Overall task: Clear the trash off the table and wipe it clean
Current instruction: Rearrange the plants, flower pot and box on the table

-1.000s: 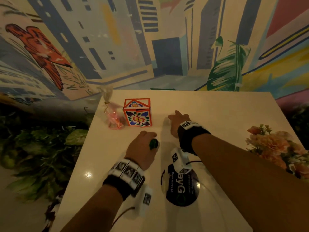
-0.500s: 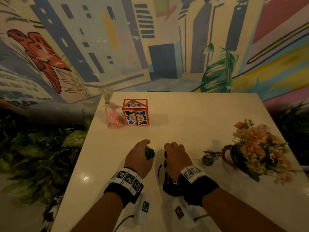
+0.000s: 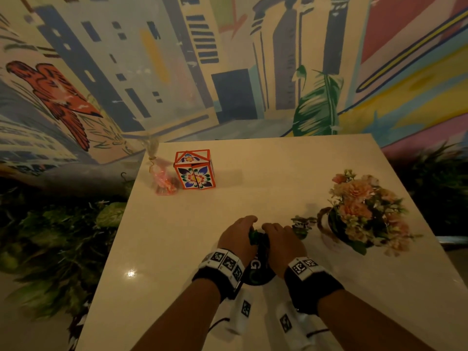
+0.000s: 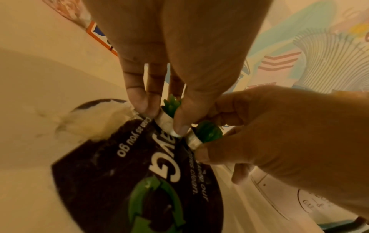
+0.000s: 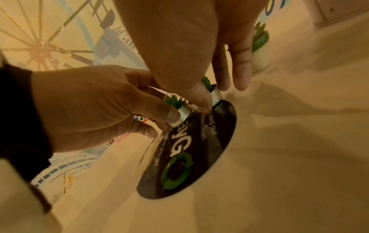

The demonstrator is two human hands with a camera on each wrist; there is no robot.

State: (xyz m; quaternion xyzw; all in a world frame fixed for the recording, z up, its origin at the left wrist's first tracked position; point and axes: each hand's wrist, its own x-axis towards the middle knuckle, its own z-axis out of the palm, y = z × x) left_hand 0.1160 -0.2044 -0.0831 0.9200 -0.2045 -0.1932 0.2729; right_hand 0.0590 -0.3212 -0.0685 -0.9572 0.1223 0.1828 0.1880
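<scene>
My left hand [image 3: 238, 236] pinches a tiny white pot with a green succulent [image 4: 166, 116] between thumb and fingers. Close beside it, my right hand [image 3: 281, 239] pinches a second such pot [image 4: 201, 135]. The left wrist view shows my left hand [image 4: 161, 116] from above, and the right wrist view shows my right hand [image 5: 211, 100] on its pot [image 5: 215, 94]. Both pots hover at the far edge of a round black decal [image 5: 189, 157] with a green arrow logo on the pale table [image 3: 278, 173]. A crumpled white tissue [image 4: 93, 124] lies at the decal's rim.
An orange floral box [image 3: 195, 171] and a pink sweet bag [image 3: 162, 178] stand at the far left of the table. A flower basket [image 3: 362, 216] sits at the right, with a third little pot [image 5: 259, 45] near it. Green foliage flanks the table; a painted wall stands behind.
My right hand came back from the middle of the table to sit beside the left hand over the black decal. The left hand kept hold of its pot and barely moved.
</scene>
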